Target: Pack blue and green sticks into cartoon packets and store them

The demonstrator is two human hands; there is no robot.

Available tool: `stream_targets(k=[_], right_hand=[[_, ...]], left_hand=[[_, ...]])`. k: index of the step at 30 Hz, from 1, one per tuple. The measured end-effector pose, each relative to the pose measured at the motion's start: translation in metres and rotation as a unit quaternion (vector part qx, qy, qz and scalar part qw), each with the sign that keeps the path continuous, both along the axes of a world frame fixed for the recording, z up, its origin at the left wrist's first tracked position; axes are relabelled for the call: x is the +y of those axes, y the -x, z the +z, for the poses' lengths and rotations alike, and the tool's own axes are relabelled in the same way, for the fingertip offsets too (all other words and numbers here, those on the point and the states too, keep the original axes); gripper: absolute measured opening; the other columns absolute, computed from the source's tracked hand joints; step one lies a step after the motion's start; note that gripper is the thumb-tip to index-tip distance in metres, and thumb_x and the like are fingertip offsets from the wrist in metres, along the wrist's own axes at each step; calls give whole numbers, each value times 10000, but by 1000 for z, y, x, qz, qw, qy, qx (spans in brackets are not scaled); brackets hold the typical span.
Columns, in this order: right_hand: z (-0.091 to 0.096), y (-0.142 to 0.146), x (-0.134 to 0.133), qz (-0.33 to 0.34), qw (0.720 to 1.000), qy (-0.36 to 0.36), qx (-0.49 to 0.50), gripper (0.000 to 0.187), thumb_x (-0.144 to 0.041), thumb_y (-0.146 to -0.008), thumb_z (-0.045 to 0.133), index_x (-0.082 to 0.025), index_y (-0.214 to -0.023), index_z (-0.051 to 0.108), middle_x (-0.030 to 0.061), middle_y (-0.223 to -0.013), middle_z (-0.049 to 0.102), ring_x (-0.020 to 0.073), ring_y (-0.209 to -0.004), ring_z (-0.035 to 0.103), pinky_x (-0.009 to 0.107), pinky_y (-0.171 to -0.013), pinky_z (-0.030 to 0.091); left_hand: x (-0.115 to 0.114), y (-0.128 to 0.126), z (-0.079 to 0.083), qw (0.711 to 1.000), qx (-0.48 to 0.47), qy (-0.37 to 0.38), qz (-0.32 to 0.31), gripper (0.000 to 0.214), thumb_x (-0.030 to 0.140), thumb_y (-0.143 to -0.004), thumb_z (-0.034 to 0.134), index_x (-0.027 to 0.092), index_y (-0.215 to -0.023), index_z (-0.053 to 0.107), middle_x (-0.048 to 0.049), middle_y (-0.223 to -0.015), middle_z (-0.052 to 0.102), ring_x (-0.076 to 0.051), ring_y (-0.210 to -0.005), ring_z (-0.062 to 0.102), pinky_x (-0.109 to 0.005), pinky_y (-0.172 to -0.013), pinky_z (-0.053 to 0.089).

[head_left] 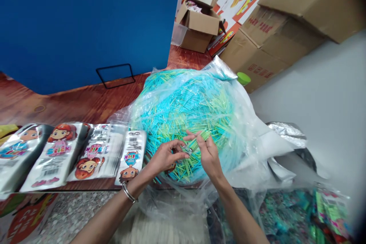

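A big clear plastic bag lies opened out, heaped with thin blue and green plastic sticks. Over the near side of the heap, my right hand is closed around a small bundle of green sticks. Just left of it, my left hand pinches a shiny printed pouch between thumb and fingers. Most of that pouch is hidden by the hand, and the bundle's lower ends reach close to its edge. Whether they are inside it I cannot tell.
Several stacks of printed cartoon pouches line the table's front edge at left. A blue panel stands behind, with a black wire frame before it. Cardboard boxes are piled at back right, near a green cup.
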State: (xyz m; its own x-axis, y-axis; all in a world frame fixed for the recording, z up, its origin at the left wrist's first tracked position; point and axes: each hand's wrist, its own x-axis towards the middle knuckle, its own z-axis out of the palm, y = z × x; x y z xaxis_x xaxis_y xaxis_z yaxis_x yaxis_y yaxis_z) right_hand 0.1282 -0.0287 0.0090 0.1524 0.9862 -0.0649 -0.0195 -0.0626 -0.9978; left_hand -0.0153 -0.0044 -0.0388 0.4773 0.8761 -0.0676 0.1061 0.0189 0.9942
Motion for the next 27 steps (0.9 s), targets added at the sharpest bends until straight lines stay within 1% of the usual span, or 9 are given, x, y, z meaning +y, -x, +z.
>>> stream_targets(k=[3,5,8,11,14,18,21,25,27], right_hand=[[1,-3,6,40,995,50,73,135,-362,-862,511,-234,-887,545,9,-822,710,193,-1010,616,391,-969,386],[3,-5,6,48,995,50,67,144,-356,-877,484,-233,-895,556,10,-835,711,196,-991,620,393,-953,397],[6,-4,-1,49,998,-1,-33,184,-331,-888,473,-226,-959,607,26,-961,697,190,-1002,606,353,-951,392],[7,0,-8,44,992,-53,-105,206,-307,-886,486,-237,-1025,620,33,-1053,673,188,-1020,592,323,-926,405],[6,1,-11,43,987,-78,-130,212,-287,-885,490,-239,-1052,613,38,-1098,657,183,-1045,582,314,-928,409],[7,-5,-12,52,988,-96,-113,305,-252,-883,492,-258,-1186,523,45,-1201,608,184,-1083,575,340,-933,430],[10,-10,-14,43,976,-153,-150,432,-206,-868,501,-295,-1287,451,36,-1290,552,193,-1146,543,391,-987,399],[16,-18,-14,113,962,-142,-205,300,-209,-816,575,-297,-1095,639,12,-1220,610,215,-1170,525,414,-1034,361],[18,-25,-11,76,974,-117,-177,234,-247,-838,549,-291,-1034,669,10,-1183,629,211,-1144,541,408,-1008,390]], left_hand=[[-2,1,3,1000,2,-8,-6,277,370,-702,695,178,-888,620,51,-626,592,-100,-555,526,-215,-579,415],[-3,2,5,1000,-9,-24,11,256,364,-722,679,181,-895,628,40,-650,604,-104,-576,541,-217,-593,432],[-3,4,8,998,-16,-50,42,220,361,-755,647,190,-892,655,5,-735,650,-130,-678,591,-222,-635,458],[-1,6,12,998,1,-51,30,249,379,-819,563,204,-948,684,-18,-816,685,-143,-707,614,-225,-633,474],[2,7,12,999,14,-37,15,312,393,-852,507,216,-1043,680,-17,-853,709,-144,-675,626,-242,-636,492],[6,10,8,999,10,-28,42,298,401,-830,541,221,-999,708,-18,-971,725,-198,-904,649,-297,-836,484],[6,12,7,999,8,-14,51,295,401,-820,552,226,-1000,709,-17,-1049,706,-214,-997,630,-323,-911,460],[6,12,10,998,13,6,62,298,402,-812,559,225,-999,709,-13,-1025,713,-219,-972,641,-341,-896,476],[7,12,12,998,10,13,65,296,399,-807,563,217,-986,713,-14,-1005,719,-219,-964,644,-343,-890,481]])
